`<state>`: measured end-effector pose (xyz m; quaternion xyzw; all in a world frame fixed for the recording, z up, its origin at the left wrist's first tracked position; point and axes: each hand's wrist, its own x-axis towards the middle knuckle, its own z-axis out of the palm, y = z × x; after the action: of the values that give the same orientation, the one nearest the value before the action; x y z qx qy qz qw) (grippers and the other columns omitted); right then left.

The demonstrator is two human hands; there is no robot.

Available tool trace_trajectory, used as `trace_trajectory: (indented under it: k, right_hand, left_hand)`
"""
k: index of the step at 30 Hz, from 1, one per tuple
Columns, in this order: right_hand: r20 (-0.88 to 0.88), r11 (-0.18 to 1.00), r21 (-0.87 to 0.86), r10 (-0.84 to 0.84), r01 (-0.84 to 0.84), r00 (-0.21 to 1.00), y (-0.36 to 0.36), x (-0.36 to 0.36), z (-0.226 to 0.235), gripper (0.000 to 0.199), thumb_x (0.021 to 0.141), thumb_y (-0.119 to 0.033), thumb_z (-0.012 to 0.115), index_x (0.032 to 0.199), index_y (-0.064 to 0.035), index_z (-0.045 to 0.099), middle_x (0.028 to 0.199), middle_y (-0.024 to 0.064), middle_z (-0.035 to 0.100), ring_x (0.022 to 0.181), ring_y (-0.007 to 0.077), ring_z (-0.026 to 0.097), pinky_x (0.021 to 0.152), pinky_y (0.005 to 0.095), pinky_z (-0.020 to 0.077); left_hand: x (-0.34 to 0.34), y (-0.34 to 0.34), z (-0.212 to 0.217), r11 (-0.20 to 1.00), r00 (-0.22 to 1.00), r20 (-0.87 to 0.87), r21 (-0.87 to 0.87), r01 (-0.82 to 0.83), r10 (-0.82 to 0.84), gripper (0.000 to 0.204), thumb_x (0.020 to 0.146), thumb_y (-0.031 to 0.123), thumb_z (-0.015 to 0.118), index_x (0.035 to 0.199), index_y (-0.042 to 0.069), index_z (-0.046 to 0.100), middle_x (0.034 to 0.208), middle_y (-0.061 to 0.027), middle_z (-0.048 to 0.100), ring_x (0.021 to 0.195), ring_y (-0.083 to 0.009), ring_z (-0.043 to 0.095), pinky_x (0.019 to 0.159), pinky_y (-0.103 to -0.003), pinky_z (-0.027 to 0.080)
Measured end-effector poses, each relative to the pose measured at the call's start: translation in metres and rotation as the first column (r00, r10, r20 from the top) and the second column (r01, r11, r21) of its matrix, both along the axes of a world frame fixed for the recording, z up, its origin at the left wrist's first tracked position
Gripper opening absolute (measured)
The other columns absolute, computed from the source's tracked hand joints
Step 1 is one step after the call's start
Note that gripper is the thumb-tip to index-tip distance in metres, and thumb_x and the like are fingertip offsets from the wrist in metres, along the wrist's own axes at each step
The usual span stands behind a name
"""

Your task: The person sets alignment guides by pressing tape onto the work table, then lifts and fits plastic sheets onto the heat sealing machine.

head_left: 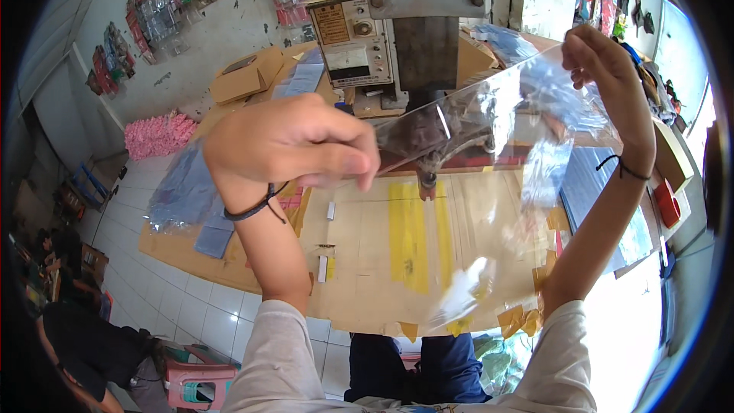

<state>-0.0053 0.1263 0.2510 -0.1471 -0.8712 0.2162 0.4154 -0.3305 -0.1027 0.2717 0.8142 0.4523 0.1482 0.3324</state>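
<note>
A clear plastic sheet (489, 130) is held up in the air in front of the press machine (424, 38), stretched between both hands and hanging down over the cardboard-covered table (359, 252). The left hand (294, 145) is closed on the sheet's left edge, fingers curled over thumb, with a black cord bracelet (256, 208) at the wrist. The right hand (604, 69) pinches the sheet's upper right corner, to the right of the machine, fingers bent close together; a thin black band (623, 170) circles that wrist. Below the machine, yellow tape strips (417, 233) run down the table. Left of the machine sits a cardboard box (248, 75), and further left a pink pile (159, 134). A pink stool (200, 384) stands on the tiled floor (176, 302), far below and left of the machine.
</note>
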Motion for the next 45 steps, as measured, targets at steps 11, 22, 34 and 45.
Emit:
trace_trajectory:
  k: [11,22,34,45]
  right_hand:
    - [0.61,0.865,-0.489,0.248,0.111,0.752,0.095,0.063,-0.15,0.016,0.092,-0.015,0.071,0.104,-0.0036,0.073,0.091,0.0046,0.075,0.078,0.0129,0.071,0.069,0.0286,0.0592]
    - [0.364,0.81,-0.585,0.229,0.031,0.903,0.104,0.085,-0.172,0.014,0.09,-0.01,0.073,0.1,-0.0005,0.073,0.087,0.0039,0.073,0.072,0.0103,0.067,0.063,0.0271,0.0561]
    - [0.297,0.825,-0.539,-0.004,0.171,0.955,0.115,0.104,-0.187,0.013,0.092,-0.009,0.071,0.099,0.001,0.069,0.089,0.0059,0.072,0.069,0.0139,0.07,0.063,0.0291,0.0572]
    - [0.356,0.836,-0.495,-0.054,0.237,0.933,0.132,0.096,-0.199,0.01,0.093,-0.008,0.068,0.1,0.0004,0.067,0.089,0.0046,0.07,0.071,0.0118,0.067,0.068,0.0268,0.0567]
  left_hand:
    - [0.087,0.082,-0.097,0.914,0.702,-0.59,0.312,-0.258,0.399,0.035,0.093,0.024,0.061,0.083,-0.009,0.064,0.075,-0.0284,0.062,0.07,-0.0429,0.064,0.064,-0.045,0.05]
    - [0.203,0.046,-0.147,0.918,0.764,-0.561,0.383,-0.102,0.318,0.039,0.093,0.026,0.066,0.121,0.001,0.056,0.107,-0.0209,0.066,0.088,-0.0346,0.07,0.07,-0.044,0.057]
    - [0.173,0.119,-0.255,0.693,0.796,-0.393,0.72,-0.044,0.46,0.083,0.096,0.051,0.057,0.151,-0.005,0.034,0.16,-0.0314,0.018,0.147,-0.0499,0.023,0.119,-0.056,0.026]
    - [0.16,0.131,-0.272,0.664,0.798,-0.263,0.716,-0.215,0.542,0.084,0.096,0.047,0.055,0.147,-0.015,0.033,0.158,-0.039,0.014,0.148,-0.0508,0.019,0.121,-0.055,0.021]
